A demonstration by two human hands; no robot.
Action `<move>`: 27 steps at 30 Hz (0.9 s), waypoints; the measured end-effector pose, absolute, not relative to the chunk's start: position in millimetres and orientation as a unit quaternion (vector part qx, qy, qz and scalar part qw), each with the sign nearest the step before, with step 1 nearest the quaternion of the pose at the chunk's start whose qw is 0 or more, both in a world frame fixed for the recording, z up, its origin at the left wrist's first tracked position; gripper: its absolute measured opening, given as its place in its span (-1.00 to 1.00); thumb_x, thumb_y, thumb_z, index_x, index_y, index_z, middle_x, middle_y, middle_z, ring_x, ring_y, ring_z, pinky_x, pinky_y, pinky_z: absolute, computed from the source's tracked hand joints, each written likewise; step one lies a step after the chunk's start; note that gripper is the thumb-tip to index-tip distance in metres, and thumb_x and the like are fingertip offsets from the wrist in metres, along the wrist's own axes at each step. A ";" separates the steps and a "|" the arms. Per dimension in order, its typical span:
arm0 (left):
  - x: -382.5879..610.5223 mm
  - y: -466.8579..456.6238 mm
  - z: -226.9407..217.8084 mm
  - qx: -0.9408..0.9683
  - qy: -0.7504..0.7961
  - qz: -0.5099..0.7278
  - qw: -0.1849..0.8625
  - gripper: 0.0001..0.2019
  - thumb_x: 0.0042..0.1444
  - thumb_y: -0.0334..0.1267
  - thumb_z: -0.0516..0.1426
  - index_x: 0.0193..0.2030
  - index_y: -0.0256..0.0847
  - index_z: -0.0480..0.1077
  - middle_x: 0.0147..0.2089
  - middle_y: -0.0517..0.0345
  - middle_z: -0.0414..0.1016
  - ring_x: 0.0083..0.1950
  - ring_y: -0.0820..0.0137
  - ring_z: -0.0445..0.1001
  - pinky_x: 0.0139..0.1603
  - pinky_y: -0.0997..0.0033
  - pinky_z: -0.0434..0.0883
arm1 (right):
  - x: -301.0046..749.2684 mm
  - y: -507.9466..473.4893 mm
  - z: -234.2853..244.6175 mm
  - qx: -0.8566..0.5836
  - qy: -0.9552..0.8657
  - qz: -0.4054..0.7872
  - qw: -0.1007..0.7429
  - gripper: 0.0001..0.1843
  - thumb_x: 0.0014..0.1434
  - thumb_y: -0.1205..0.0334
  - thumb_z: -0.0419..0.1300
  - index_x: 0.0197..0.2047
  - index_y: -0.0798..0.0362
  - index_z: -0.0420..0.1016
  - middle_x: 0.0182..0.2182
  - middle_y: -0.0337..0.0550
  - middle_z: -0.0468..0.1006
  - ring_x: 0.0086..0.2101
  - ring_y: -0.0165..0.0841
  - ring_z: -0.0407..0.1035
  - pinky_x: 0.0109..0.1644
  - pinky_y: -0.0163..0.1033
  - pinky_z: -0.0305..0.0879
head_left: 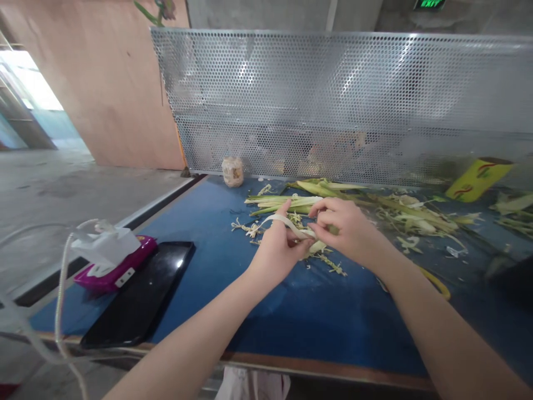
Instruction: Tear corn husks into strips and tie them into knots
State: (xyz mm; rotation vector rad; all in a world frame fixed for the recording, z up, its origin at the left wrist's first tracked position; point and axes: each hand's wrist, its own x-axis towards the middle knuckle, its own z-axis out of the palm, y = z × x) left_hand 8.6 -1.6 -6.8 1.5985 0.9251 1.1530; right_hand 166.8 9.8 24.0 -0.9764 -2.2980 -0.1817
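My left hand (272, 253) is closed around a long pale strip of plant leaf or stalk (295, 229), which curves over its fingers. My right hand (337, 228) pinches the same strip at its right end, with fingertips close to my left thumb. Just behind both hands lies a bundle of green and whitish stalks (270, 203). Scraps of dried plant (333, 265) are scattered below and around the fingers. Part of the strip is hidden by my fingers.
A black phone (141, 300) lies at left beside a purple power strip (106, 278) with a white charger (106, 244) and cables. A perforated metal screen (312, 100) closes off the back. A wrapped jar-like object (232, 171) and a yellow roll (478, 179) stand before it.
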 end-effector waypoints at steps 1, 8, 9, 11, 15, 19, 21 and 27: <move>8.9 -1.2 -6.2 0.627 0.368 0.483 0.488 -0.17 -0.05 -0.38 0.15 0.29 -0.27 -0.25 -0.53 0.26 0.45 -0.46 0.43 0.42 -0.38 0.44 0.32 | 163.0 7.9 22.5 -0.367 -0.873 -0.064 0.314 -0.71 0.12 0.31 0.06 -0.62 0.07 0.19 -0.31 -0.11 0.42 -0.26 -0.28 0.32 -0.15 -0.10 0.14; 8.8 1.2 -2.4 0.536 0.345 0.531 0.559 -0.27 -0.14 -0.52 0.14 0.18 -0.29 -0.10 -0.58 0.38 0.36 -0.54 0.52 0.36 -0.45 0.52 0.28 | 147.9 5.6 9.6 -0.345 -0.869 -0.069 0.349 -0.81 0.18 0.38 -0.06 -0.12 0.05 0.21 -0.16 0.01 0.40 -0.10 -0.20 0.27 -0.02 -0.03 0.17; 8.6 0.9 -2.6 0.544 0.339 0.527 0.558 -0.26 -0.14 -0.51 0.15 0.19 -0.28 -0.10 -0.57 0.37 0.37 -0.54 0.51 0.35 -0.46 0.52 0.26 | 148.4 6.2 9.7 -0.346 -0.869 -0.080 0.345 -0.80 0.18 0.38 -0.05 -0.10 0.05 0.21 -0.17 0.01 0.41 -0.10 -0.20 0.28 -0.02 -0.03 0.17; 8.2 0.1 -3.8 0.563 0.332 0.515 0.555 -0.27 -0.11 -0.45 0.16 0.20 -0.24 -0.11 -0.55 0.32 0.39 -0.54 0.50 0.35 -0.47 0.51 0.25 | 150.0 7.1 11.2 -0.353 -0.865 -0.084 0.347 -0.79 0.18 0.39 -0.05 -0.10 0.07 0.22 -0.21 0.01 0.41 -0.15 -0.21 0.30 -0.06 -0.05 0.21; 7.4 0.0 -8.5 0.591 0.347 0.506 0.523 -0.29 -0.10 -0.43 0.15 0.20 -0.19 -0.07 -0.51 0.30 0.39 -0.47 0.44 0.40 -0.40 0.44 0.30 | 151.5 7.6 11.7 -0.335 -0.870 -0.102 0.347 -0.75 0.18 0.41 -0.08 -0.07 0.06 0.22 -0.20 0.01 0.39 -0.13 -0.20 0.29 -0.08 -0.06 0.23; 8.1 1.3 -10.7 0.574 0.339 0.518 0.536 -0.28 -0.19 -0.53 0.13 0.16 -0.18 -0.01 -0.56 0.38 0.32 -0.50 0.46 0.39 -0.43 0.47 0.29 | 148.3 6.4 3.6 -0.280 -0.891 -0.163 0.319 -0.67 0.19 0.43 -0.11 0.02 0.04 0.20 -0.13 -0.01 0.36 -0.08 -0.22 0.25 -0.01 -0.06 0.18; 8.8 1.0 -8.3 0.541 0.323 0.525 0.572 -0.27 -0.22 -0.57 0.14 0.15 -0.21 -0.01 -0.56 0.40 0.33 -0.53 0.49 0.37 -0.47 0.50 0.29 | 145.0 4.3 0.2 -0.270 -0.890 -0.176 0.324 -0.63 0.20 0.44 -0.11 0.06 0.04 0.17 -0.10 -0.01 0.34 -0.06 -0.23 0.22 0.00 -0.10 0.18; 7.3 -1.5 5.7 0.490 0.317 0.557 0.591 -0.33 -0.18 -0.51 0.18 0.12 -0.31 0.02 -0.55 0.31 0.46 -0.52 0.47 0.44 -0.44 0.49 0.37 | 144.2 -2.7 9.4 -0.302 -0.811 -0.235 0.442 -0.74 0.15 0.33 -0.02 -0.06 0.09 0.23 -0.11 0.05 0.34 -0.08 -0.19 0.24 -0.03 -0.03 0.09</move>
